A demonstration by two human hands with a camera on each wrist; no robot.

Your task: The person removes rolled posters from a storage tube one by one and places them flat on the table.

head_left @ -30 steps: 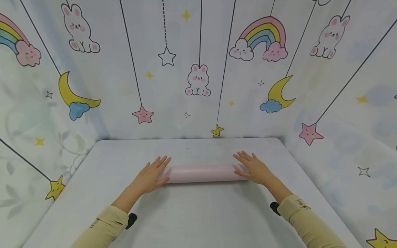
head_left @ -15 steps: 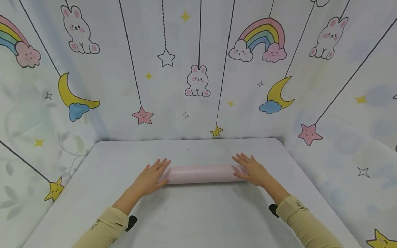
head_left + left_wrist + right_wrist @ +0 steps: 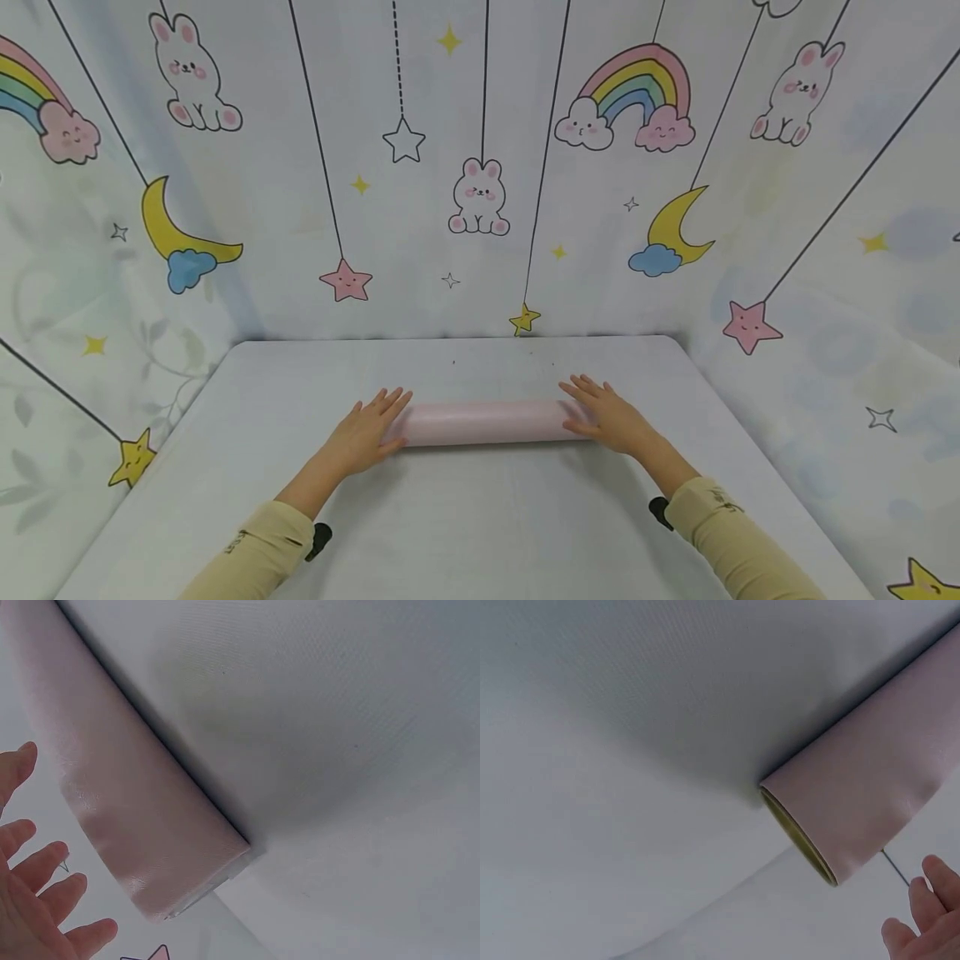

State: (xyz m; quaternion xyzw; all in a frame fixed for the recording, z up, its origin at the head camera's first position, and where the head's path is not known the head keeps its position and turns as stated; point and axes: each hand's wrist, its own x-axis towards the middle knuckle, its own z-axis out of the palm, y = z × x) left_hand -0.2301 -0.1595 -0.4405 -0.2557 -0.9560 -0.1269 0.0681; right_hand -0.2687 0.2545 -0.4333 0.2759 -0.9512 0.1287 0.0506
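A rolled-up pink sheet (image 3: pixel 480 423), smooth and tube-shaped, lies crosswise on the white table. Over its left end is my left hand (image 3: pixel 363 433), fingers straight and spread, thumb toward the near side. My right hand (image 3: pixel 611 419) is over the opposite end, likewise with extended, spread fingers. In the left wrist view, the fingers (image 3: pixel 64 896) show beyond the roll (image 3: pixel 142 787), not curled round it. The right wrist view shows the roll's hollow end with a yellowish inner layer (image 3: pixel 799 836). Whether the palms touch the roll cannot be told.
The white table (image 3: pixel 465 533) has rounded far corners and a few tiny dark specks near its back. A curtain (image 3: pixel 420 217) printed with rabbits, moons, stars and rainbows hangs behind it and at both sides.
Both hands have shifted very slightly toward the person, the right one also a touch to the left. The roll lies almost exactly where it was.
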